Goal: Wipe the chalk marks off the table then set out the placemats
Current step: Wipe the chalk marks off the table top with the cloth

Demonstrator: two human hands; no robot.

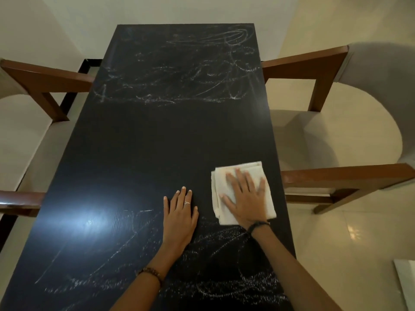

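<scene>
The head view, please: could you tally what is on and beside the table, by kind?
Hands: 2, the left hand and the right hand
Cloth: 1
Chalk-marked table: 1
Chairs: 2, left and right
Total: 6

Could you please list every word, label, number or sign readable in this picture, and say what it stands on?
None can be read.
The white chalk marks on the black rectangular table are loose scribbles, not letters.
The folded white cloth under the right hand shows no label.
</scene>
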